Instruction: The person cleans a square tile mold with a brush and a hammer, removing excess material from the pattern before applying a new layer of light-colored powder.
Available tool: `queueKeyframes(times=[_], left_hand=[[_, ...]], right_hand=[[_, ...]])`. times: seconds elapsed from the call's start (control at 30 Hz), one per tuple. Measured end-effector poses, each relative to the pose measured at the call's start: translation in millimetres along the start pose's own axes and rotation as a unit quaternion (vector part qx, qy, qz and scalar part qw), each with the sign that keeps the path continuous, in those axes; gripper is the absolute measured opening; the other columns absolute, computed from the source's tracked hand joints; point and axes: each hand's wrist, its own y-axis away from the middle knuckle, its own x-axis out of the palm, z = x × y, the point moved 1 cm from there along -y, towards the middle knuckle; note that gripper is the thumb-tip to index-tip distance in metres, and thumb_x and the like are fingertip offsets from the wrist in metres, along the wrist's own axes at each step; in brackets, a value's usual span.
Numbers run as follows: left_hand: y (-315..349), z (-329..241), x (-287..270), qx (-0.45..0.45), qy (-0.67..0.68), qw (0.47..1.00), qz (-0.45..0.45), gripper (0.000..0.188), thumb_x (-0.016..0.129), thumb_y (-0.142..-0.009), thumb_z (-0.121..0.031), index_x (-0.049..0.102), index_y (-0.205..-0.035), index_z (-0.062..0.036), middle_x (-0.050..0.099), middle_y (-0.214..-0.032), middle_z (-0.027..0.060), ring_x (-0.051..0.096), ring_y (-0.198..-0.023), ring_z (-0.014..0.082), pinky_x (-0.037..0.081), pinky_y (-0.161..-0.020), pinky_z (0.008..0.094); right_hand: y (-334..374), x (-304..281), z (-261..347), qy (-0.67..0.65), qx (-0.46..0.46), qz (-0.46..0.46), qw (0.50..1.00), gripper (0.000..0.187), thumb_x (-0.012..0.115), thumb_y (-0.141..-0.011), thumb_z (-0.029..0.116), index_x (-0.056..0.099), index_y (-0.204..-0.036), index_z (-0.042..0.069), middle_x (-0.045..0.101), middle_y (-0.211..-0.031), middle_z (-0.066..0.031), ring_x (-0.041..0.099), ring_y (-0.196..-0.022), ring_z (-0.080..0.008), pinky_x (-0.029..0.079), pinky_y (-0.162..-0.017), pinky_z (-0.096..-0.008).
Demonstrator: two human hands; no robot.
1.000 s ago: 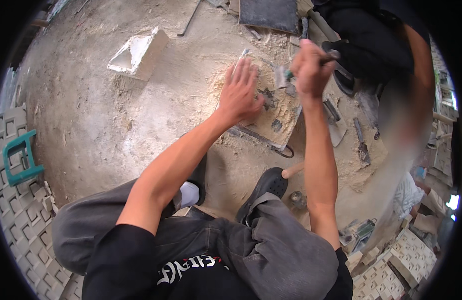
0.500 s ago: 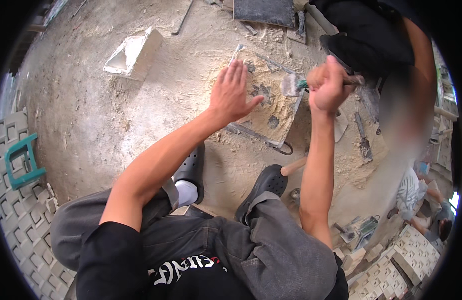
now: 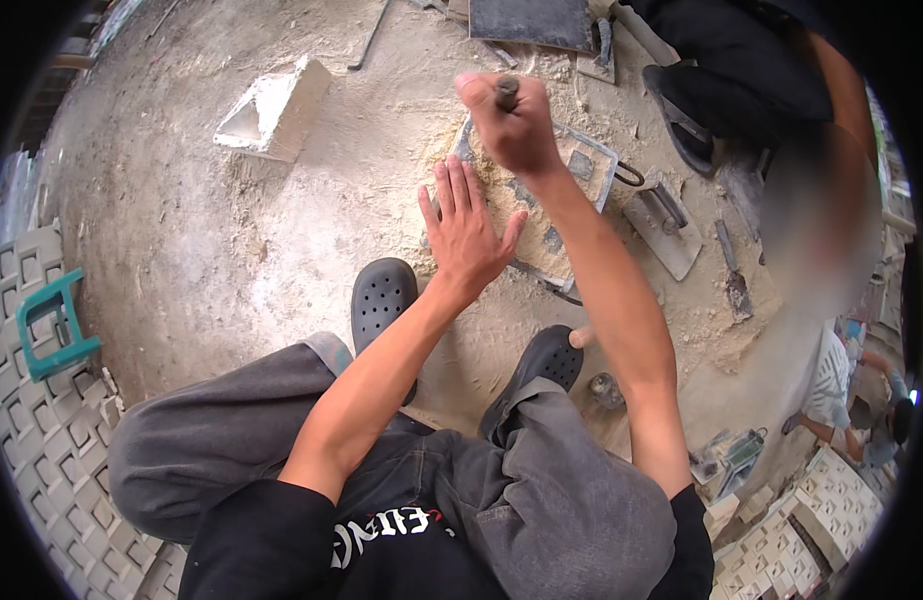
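Observation:
My right hand [image 3: 519, 125] is closed in a fist around a brush [image 3: 506, 94]; only the end of its handle shows, and its bristles are hidden below the hand. It is over the far-left part of a square metal mould [image 3: 611, 185], dusted with pale yellow powder and holding grey star-like metal shapes [image 3: 581, 165]. Fingers stretched out and thumb apart, my left hand [image 3: 468, 225] lies palm down along the mould's left side. Whether it presses on the metal or hovers just above cannot be seen. A wire loop handle [image 3: 630, 175] sticks out on the right.
A steel float [image 3: 666, 225] and a small trowel [image 3: 733, 270] lie right of the mould. A white block [image 3: 276, 110] stands at left, a green stool [image 3: 56, 325] farther out. A dark board [image 3: 531, 24] lies beyond. A co-worker's dark-clothed leg [image 3: 726, 80] is close at upper right.
My right hand has swung left with the brush, from the mould's right side to its far-left part. The mould looks turned, uncovering the float. My left hand has shifted slightly nearer.

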Motion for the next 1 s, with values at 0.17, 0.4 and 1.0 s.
queueKeyframes(times=[0.17, 0.4, 1.0], left_hand=[[-20.2, 7.3, 1.2, 0.052, -0.008, 0.999, 0.009, 0.099, 0.047, -0.091, -0.065, 0.026, -0.151, 0.0107, 0.023, -0.16, 0.0264, 0.014, -0.152, 0.0379, 0.007, -0.121, 0.0552], [-26.2, 15.9, -8.6, 0.032, 0.019, 0.999, -0.018, 0.117, 0.054, -0.082, -0.075, 0.024, -0.148, 0.0161, 0.02, -0.158, 0.0324, 0.012, -0.152, 0.039, 0.006, -0.121, 0.0545], [-27.0, 17.5, -7.5, 0.027, 0.042, 0.999, 0.013, 0.115, 0.055, -0.081, -0.075, 0.022, -0.151, 0.0113, 0.022, -0.16, 0.0272, 0.022, -0.149, 0.0392, 0.018, -0.119, 0.0558]], right_hand=[[1.0, -6.7, 4.5, -0.091, -0.006, -0.044, 0.995, 0.044, 0.059, -0.098, 0.02, 0.053, -0.056, 0.008, 0.047, -0.049, 0.0046, 0.04, -0.043, -0.0058, 0.028, -0.04, -0.0269], [16.4, -18.8, 36.9, -0.166, 0.072, -0.107, 0.978, 0.046, 0.058, -0.098, 0.016, 0.049, -0.054, 0.008, 0.042, -0.046, 0.0048, 0.039, -0.04, -0.0044, 0.025, -0.037, -0.0264], [-6.2, -0.5, -2.7, -0.028, 0.057, -0.056, 0.996, 0.048, 0.057, -0.098, 0.016, 0.04, -0.053, 0.01, 0.041, -0.047, 0.0037, 0.034, -0.039, -0.0049, 0.026, -0.04, -0.0254]])
